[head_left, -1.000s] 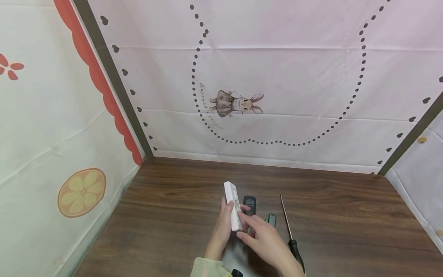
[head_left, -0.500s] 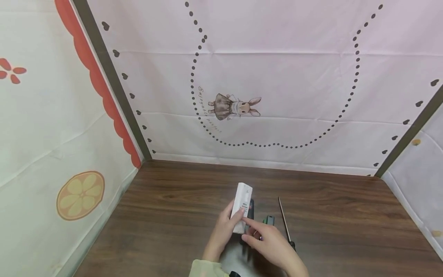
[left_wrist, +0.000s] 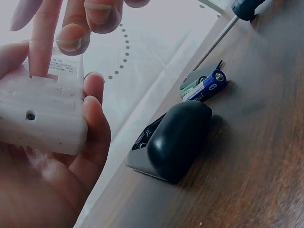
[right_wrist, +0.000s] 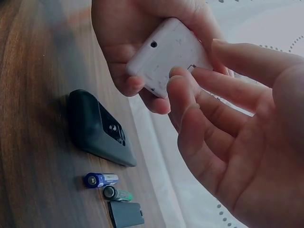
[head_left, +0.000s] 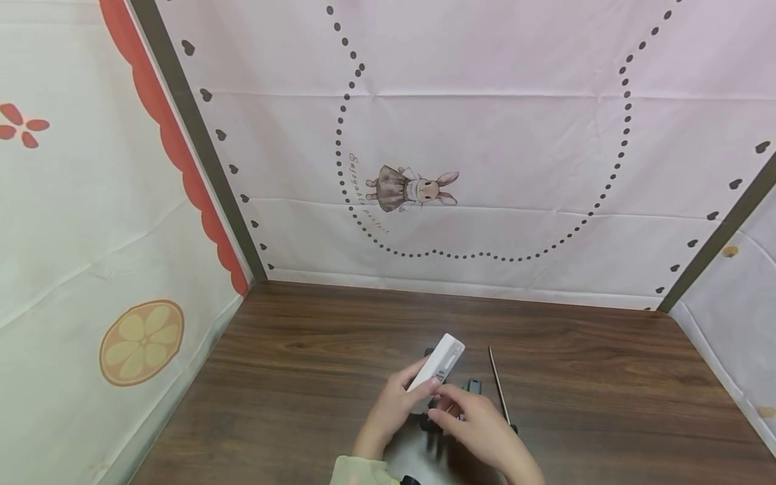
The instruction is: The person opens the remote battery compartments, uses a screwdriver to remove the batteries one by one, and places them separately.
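Observation:
My left hand (head_left: 388,407) grips a white remote control (head_left: 441,357) along its sides, back face up and tilted. A printed label, a latch notch and a small dark screw hole show on that back (left_wrist: 42,114) in the left wrist view. My right hand (head_left: 485,431) is at its near end. The right index fingertip (left_wrist: 42,66) touches the notch of the battery cover, while the other fingers are loosely bent and hold nothing. Below, a black remote control (right_wrist: 99,128) lies on the table with its battery compartment uncovered.
Beside the black remote lie a blue battery (right_wrist: 100,180), a green and dark battery (right_wrist: 117,193) and a dark battery cover (right_wrist: 126,214). A screwdriver (head_left: 500,387) lies to the right on the wooden table (head_left: 315,377). Printed cloth walls (head_left: 515,148) enclose the table.
The white remote has tipped over to the right and come slightly lower, its back turning upward. My right index finger has stayed close to its near end.

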### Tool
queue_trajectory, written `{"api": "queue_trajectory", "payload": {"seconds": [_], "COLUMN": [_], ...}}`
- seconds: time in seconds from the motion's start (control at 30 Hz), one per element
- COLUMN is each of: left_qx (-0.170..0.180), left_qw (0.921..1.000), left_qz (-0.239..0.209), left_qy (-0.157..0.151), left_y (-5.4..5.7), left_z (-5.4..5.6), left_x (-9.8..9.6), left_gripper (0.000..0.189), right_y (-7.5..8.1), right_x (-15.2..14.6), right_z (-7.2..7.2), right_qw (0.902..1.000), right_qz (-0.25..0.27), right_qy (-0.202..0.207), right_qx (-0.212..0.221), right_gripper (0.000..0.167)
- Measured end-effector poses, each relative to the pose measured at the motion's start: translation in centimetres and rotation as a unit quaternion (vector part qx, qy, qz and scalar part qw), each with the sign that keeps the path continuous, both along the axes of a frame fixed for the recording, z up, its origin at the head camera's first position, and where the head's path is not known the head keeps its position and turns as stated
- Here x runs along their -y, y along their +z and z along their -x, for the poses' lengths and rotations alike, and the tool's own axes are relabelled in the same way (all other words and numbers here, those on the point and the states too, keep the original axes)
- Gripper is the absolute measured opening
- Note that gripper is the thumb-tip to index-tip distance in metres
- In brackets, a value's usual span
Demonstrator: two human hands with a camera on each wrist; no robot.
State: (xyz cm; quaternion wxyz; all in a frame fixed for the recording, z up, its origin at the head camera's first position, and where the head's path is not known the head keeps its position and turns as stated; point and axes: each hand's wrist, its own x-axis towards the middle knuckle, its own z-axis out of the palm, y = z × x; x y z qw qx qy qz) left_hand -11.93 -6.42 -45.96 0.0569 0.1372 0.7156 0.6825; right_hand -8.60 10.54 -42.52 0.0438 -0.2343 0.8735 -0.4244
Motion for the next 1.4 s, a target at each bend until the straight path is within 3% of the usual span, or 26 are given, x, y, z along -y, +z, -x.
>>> {"api": "queue_trajectory", "payload": {"seconds": [0.13,0.37,0.53,0.7,0.97,1.4], "left_qx": [0.001,-0.041,-0.001,0.024,0.004,0.015], "left_qw": [1.0,0.9988,0.9971,0.9968,0.9988,0.9985], "left_qz": [0.006,0.01,-0.019,-0.032,-0.006,-0.009], "left_qy": [-0.005,-0.025,-0.074,-0.069,-0.049,-0.051], "left_y": [-0.6,-1.3,-1.4,-0.7,1.9,1.9], "left_z": [0.1,0.2,0.0,-0.3,-1.1,-1.0], "left_x": [0.0,-0.1,-0.3,-0.3,-0.2,-0.3], "left_gripper": [0.043,0.042,0.039,0.038,0.039,0.039], "right_y": [0.1,0.0,-0.2,-0.3,-0.2,-0.3], "right_x": [0.1,0.0,0.0,0.2,0.4,0.3], "right_z": [0.0,0.0,-0.2,0.0,0.1,0.1], "right_qw": [0.9998,0.9992,0.9985,0.9984,0.9985,0.9987], "right_qz": [0.014,0.023,0.023,0.028,0.031,0.027], "right_qy": [0.001,-0.002,-0.018,-0.018,-0.016,-0.015], "right_qx": [0.015,0.032,0.046,0.047,0.042,0.041], "right_gripper": [0.031,0.026,0.015,0.014,0.016,0.017]}}
